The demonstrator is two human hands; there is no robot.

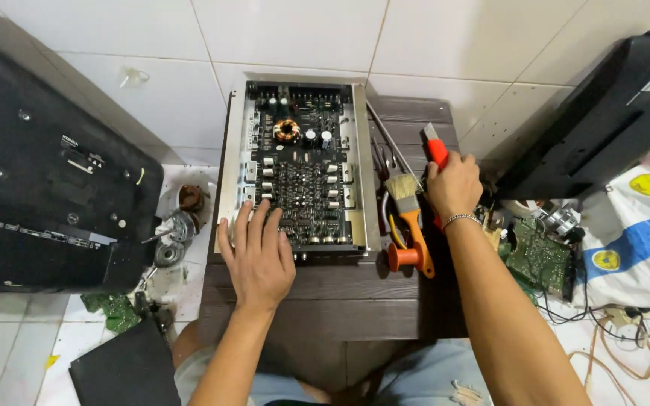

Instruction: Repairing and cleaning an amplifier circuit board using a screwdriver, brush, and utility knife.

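An opened electronic unit with a dark circuit board (299, 169) in a silver metal frame lies on a small dark wooden table (325, 293). My left hand (257, 256) rests flat on the board's near left corner, fingers spread. My right hand (454, 184) is closed around a red-handled tool (436, 149) at the table's right side. Between my hands lie an orange-handled paintbrush (409, 218) and an orange spool (400, 258).
A large black flat panel back (47, 180) leans at the left. Another black device (603, 120) stands at the right. Loose parts (174, 229) and green circuit boards (539, 256) lie on the white tiled floor, with cables (618, 338) and a white-blue bag (641, 233).
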